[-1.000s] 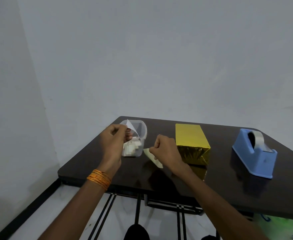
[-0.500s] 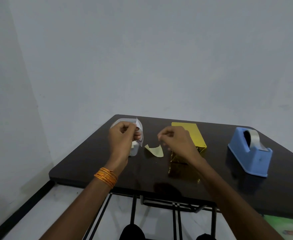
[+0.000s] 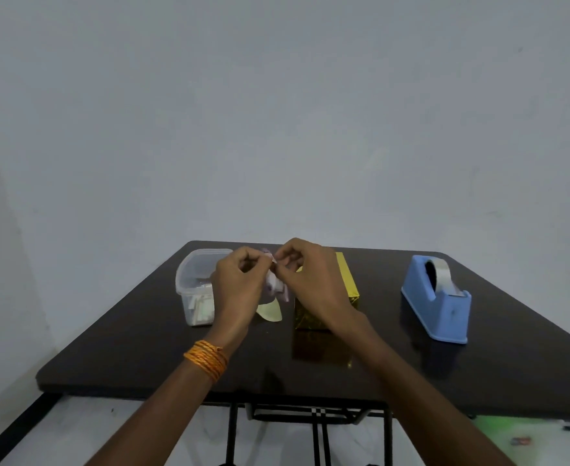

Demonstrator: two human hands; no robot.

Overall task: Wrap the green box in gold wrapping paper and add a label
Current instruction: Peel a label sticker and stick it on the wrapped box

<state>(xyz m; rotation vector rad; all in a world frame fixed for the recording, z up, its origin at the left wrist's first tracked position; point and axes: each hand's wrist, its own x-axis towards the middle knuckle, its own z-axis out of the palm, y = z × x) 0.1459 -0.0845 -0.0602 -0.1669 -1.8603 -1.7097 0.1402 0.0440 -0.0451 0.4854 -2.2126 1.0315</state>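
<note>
On the bench (image 3: 142, 348) the box (image 3: 346, 284) sits wrapped in gold, so only the labelling is left. Just beside it, the left hand (image 3: 240, 284) and right hand (image 3: 310, 280) each pinch a small label (image 3: 274, 285) in their grip, perhaps peeling its backing; blur hides the detail.

Dim, even light; glossy table (image 3: 478, 348) reflections; slight softness, wide-angle bending.

Blurred label (image 3: 274, 284), half-hidden gold box (image 3: 346, 280)
</note>
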